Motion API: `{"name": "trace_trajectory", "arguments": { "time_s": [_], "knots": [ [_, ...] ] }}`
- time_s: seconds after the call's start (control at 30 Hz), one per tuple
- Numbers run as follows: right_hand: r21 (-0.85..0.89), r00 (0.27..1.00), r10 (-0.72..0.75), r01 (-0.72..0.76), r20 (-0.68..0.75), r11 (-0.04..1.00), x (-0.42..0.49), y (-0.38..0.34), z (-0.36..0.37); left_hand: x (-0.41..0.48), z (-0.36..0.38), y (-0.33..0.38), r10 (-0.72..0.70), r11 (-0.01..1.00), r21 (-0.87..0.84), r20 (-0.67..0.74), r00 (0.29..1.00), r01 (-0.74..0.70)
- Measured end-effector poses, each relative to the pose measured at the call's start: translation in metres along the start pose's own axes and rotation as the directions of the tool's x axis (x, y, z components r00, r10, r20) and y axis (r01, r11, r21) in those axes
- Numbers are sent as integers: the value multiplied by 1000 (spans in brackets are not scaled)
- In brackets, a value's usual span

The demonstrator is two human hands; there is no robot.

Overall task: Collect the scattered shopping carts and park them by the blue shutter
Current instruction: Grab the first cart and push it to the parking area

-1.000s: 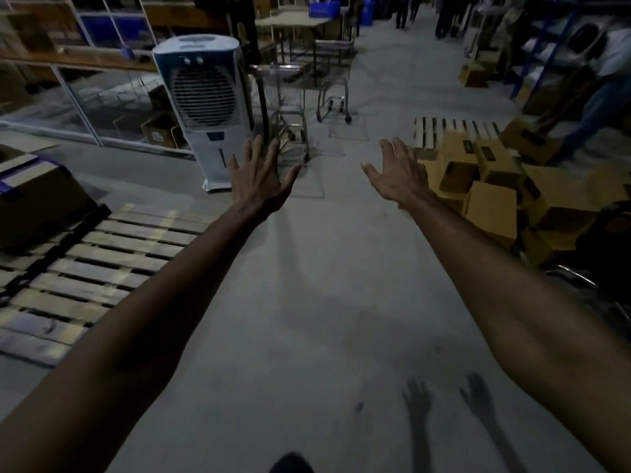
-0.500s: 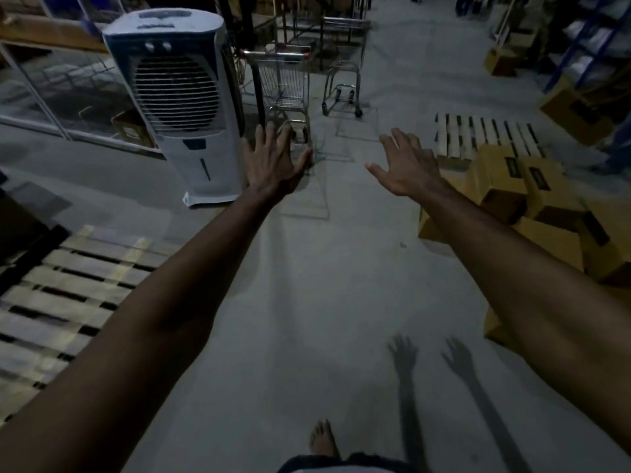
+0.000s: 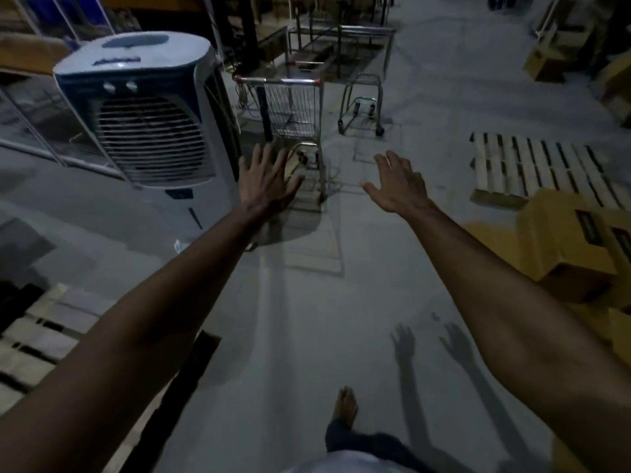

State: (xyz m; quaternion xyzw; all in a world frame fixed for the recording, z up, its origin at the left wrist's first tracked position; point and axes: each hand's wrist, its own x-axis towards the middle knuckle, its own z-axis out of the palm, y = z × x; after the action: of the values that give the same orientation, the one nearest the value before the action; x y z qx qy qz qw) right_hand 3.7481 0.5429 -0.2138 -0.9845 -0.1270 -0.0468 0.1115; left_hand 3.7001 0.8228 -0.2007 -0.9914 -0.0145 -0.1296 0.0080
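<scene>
— Report the premises, largest item first.

— Concrete floor (image 3: 290, 336), dimly lit. A white air cooler (image 3: 146, 131) stands upright to my left. One wooden pallet (image 3: 546, 165) lies flat at right, with yellow-brown cardboard boxes (image 3: 573, 247) heaped just in front of it. A second pallet (image 3: 41, 339) lies at my lower left.

— Location of the shopping cart (image 3: 293, 107)?

— Ahead of me, standing on the floor just right of the air cooler, its handle bar turned toward me. A bare metal cart frame (image 3: 362, 107) on castors stands just beside it, further right.

— State of your hands?

— Left hand (image 3: 266, 180): released, fingers straight and spread, holding nothing. It is raised toward the cart and is not on the handle bar. Right hand (image 3: 396, 186): likewise released, fingers loosely extended, empty, held out over bare floor to the right of the cart.

— Anything smaller?

— My bare foot (image 3: 346, 406), planted on the floor below, with the shadows of both hands falling just to its right.
</scene>
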Motion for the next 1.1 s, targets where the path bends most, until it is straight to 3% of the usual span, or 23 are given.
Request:
{"name": "trace_trajectory", "arguments": {
  "time_s": [0.2, 0.37, 0.57, 0.77, 0.93, 1.1],
  "knots": [
    [-58, 997, -45, 49, 66, 997, 211, 4, 9, 171, 44, -46, -10, 1000, -23, -24, 1000, 9],
    [-108, 981, -182, 188, 65, 976, 374, -14, 29, 312, 97, -89, 25, 989, 143, 83, 996, -36],
    [-137, 983, -161, 173, 90, 975, 574, -18, 81, 496, 180, -149, 35, 967, 245, 152, 988, -72],
    [51, 990, -21, 14, 136, 999, 757, -33, 119, 674, 216, -215, 26, 982, 174, 260, 965, -73],
    [119, 987, -31, 12, 161, 993, 881, -33, 153, 792, 258, -238, -3, 974, -212, 337, 942, 78],
    [146, 964, -72, 35, 257, 989, 989, -24, 195, 888, 311, -259, 78, 984, -178, 323, 943, -20]
  ]
}}
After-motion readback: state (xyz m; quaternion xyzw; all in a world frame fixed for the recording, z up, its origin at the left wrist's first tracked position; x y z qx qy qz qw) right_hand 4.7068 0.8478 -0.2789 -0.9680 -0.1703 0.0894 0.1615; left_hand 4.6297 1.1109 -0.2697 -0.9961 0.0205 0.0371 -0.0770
